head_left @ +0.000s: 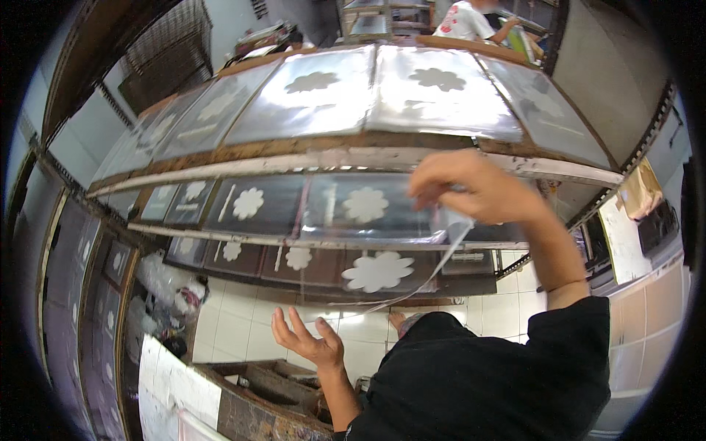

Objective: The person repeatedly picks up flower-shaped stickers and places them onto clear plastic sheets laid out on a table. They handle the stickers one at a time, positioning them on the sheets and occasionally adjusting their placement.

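My right hand is raised in front of the shelf rack, its fingers bent and pinched at the top of a thin clear plastic sheet. The sheet is almost see-through; a pale curved edge runs from below that hand down toward the left. Lower down, my left hand is turned palm up with its fingers spread, near the sheet's lower end. Whether it touches the sheet I cannot tell. Behind the sheet, framed panels with pale flower shapes lie on the rack's middle shelf.
Shiny flower-marked panels cover the top shelf, whose front edge is close to my right hand. A brown wooden stand is by my left forearm. Bundled clear plastic sits at left. Beyond the rack, another person handles something green.
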Available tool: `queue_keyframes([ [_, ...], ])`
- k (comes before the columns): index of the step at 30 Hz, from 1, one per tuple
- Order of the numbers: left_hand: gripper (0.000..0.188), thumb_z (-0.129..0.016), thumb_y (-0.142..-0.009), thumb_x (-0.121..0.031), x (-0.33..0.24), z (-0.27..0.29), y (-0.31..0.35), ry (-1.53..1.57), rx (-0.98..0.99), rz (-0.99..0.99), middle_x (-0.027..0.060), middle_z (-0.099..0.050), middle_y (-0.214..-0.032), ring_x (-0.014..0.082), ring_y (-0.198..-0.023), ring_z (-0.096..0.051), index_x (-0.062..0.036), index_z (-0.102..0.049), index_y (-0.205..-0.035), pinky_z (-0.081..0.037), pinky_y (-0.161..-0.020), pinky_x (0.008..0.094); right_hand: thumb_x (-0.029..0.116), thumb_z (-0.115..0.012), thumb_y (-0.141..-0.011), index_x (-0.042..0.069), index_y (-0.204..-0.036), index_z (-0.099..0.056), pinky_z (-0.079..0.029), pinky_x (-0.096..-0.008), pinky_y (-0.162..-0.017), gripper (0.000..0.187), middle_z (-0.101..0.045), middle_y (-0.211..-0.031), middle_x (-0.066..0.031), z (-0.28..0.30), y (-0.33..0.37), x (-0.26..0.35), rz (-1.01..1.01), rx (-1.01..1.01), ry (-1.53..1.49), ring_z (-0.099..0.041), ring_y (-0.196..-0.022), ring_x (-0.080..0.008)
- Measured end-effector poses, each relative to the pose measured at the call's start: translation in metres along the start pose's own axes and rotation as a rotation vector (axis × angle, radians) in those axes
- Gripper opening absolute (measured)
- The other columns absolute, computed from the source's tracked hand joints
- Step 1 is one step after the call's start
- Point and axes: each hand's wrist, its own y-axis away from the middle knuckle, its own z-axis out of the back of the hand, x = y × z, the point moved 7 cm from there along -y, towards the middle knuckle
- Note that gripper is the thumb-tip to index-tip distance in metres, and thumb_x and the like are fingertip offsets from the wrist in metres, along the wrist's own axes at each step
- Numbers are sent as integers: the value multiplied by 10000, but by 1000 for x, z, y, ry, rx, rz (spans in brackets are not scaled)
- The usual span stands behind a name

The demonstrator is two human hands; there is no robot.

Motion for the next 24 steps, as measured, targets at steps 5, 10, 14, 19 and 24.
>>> queue_keyframes([
  [5,377,-582,-927,-116,7,-71,18,74,249,125,271,-402,-1437,445,-1322,-374,31,-565,-1274,-320,-1081,559,10,-488,-799,18,-1028,-644,-528,-298,-833,278,-656,-989,-64,164,58,35,-170,-195,367,-647,-905,-160],
  [10,350,-623,-896,-114,17,-159,97,151,560,216,299,-444,-1375,459,-1289,-410,65,-602,-1196,-341,-1090,529,83,-515,-891,32,-1003,-632,-512,-293,-793,169,-666,-1005,-58,307,74,7,-413,-198,561,-639,-893,-151],
  [14,353,-630,-888,-158,35,-214,207,161,802,385,298,-481,-1349,455,-1266,-435,50,-628,-1174,-356,-1078,517,85,-571,-879,34,-980,-642,-504,-288,-757,134,-663,-964,-53,377,88,-62,-508,-157,542,-632,-855,-139],
  [19,375,-623,-859,-291,57,-228,369,57,1172,689,277,-681,-1043,454,-1066,-609,28,-711,-1034,-455,-980,516,65,-675,-725,49,-912,-657,-510,-297,-642,189,-634,-896,-33,405,101,-176,-722,-46,506,-655,-792,-137],
  [24,361,-629,-840,-300,53,-197,447,-49,1161,932,251,-712,-920,432,-905,-680,27,-728,-959,-527,-844,502,18,-656,-725,60,-876,-657,-514,-301,-645,157,-627,-884,-27,406,82,-235,-745,8,466,-619,-771,-135],
])
